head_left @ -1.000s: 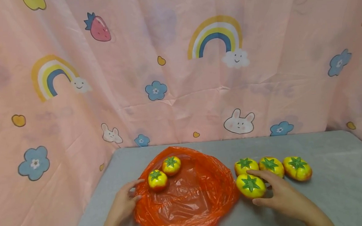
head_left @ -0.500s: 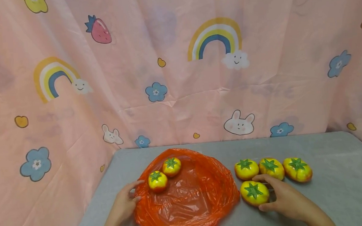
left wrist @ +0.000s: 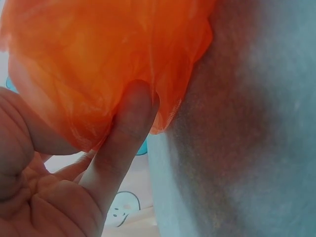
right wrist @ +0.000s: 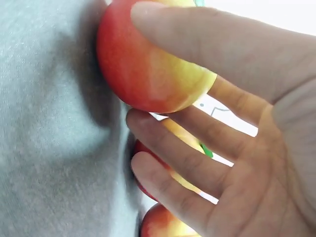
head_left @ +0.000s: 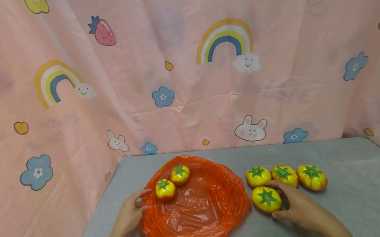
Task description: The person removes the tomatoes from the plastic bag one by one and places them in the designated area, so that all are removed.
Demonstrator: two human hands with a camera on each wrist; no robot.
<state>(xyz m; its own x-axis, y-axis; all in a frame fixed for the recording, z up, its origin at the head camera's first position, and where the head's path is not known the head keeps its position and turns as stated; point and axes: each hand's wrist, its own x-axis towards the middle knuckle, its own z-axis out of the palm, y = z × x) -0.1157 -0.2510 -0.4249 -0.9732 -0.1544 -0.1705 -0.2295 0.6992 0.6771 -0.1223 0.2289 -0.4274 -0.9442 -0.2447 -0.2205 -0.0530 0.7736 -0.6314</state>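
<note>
My right hand (head_left: 297, 204) holds a yellow-and-red toy tomato (head_left: 266, 199) with a green star-shaped top, thumb on its near side and fingers around its far side. Two more tomatoes, one left-back (head_left: 258, 176) and one behind (head_left: 284, 174), sit close by. In the right wrist view the held tomato (right wrist: 153, 64) is low at the tabletop; I cannot tell whether it touches. My left hand (head_left: 128, 213) grips the left edge of an orange plastic bag (head_left: 197, 210), its plastic (left wrist: 89, 59) bunched against the fingers in the left wrist view.
Two tomatoes, a front one (head_left: 165, 190) and a back one (head_left: 180, 174), lie on the bag's left part. Another tomato (head_left: 311, 176) sits at the right end of the row. The grey tabletop (head_left: 349, 203) ends at a pink patterned curtain (head_left: 190, 125).
My right hand with the tomato has shifted a little right and toward me, off the bag's right edge. My left hand and the bag have stayed about where they were.
</note>
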